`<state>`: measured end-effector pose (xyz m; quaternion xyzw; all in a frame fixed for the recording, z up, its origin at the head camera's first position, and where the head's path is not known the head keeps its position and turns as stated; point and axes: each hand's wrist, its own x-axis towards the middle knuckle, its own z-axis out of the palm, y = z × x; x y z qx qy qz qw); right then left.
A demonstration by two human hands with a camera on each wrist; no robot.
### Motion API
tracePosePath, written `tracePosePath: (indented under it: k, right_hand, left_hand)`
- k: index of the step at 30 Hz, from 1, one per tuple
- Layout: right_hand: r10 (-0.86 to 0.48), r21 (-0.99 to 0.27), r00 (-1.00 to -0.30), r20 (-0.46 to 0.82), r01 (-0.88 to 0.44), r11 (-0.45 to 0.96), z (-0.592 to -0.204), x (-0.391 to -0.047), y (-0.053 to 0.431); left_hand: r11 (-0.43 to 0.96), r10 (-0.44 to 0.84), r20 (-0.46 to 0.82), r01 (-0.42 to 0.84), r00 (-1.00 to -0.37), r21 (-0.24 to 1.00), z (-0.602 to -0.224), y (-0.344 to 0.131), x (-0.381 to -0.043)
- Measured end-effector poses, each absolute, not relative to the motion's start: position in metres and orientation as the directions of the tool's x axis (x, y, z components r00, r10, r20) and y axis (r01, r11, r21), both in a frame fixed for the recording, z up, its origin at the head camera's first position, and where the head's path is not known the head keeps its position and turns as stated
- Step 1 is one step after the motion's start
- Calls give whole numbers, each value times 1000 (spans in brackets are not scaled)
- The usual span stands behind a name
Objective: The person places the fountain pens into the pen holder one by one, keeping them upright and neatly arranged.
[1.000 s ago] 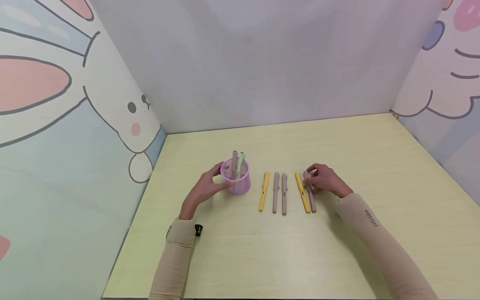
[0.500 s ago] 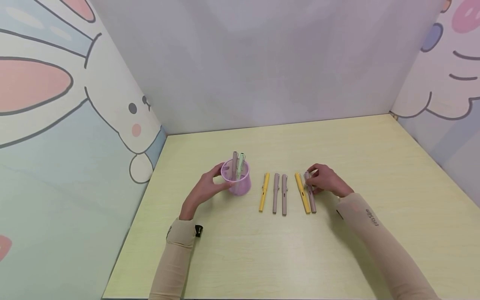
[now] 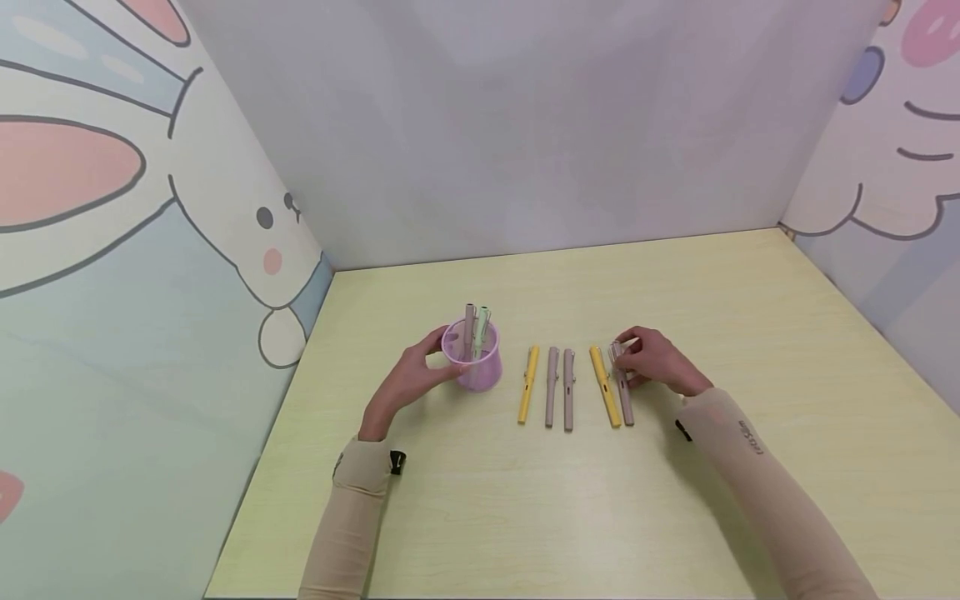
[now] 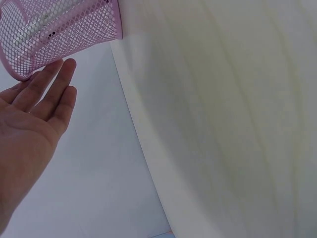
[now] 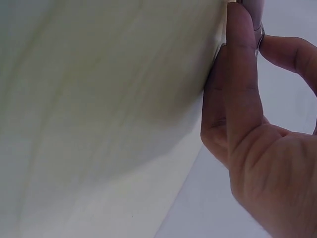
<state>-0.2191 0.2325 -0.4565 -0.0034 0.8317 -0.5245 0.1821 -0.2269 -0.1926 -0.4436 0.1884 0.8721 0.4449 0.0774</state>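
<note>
A pink mesh pen holder (image 3: 491, 372) stands upright on the table, with a mauve pen (image 3: 469, 327) and a light green pen (image 3: 481, 325) leaning inside it. My left hand (image 3: 411, 377) holds it from the left, thumb along the near side and fingers round the far side. In the left wrist view the fingertips (image 4: 69, 67) lie against the mesh wall (image 4: 79, 34). To the right, my right hand (image 3: 654, 360) pinches another mauve pen (image 3: 625, 400) near its clip end. The right wrist view shows the thumb and fingers on either side of that pen (image 5: 253, 11).
Left of the pinched pen lies a yellow pen (image 3: 606, 390), close beside it. Two mauve pens (image 3: 551, 392) and another yellow pen (image 3: 528, 387) lie between it and the holder. Walls border the wooden table (image 3: 487, 500) at the back and both sides.
The right hand has shifted very slightly right, and the pen in its pinch has turned a little, so its clip shows more. The left hand and pen holder stay put.
</note>
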Motion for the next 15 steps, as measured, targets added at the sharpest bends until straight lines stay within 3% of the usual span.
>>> tracePosePath:
  k: [7, 15]
  right_hand:
    - [-204, -888, -945, -256, 147, 436, -455, -216, 235]
    - [-215, -918, -970, -115, 22, 395, -458, -216, 238]
  left_hand:
    - [534, 392, 32, 255, -919, 806, -444, -192, -227]
    - [528, 399, 34, 260, -916, 809, -444, -192, -226]
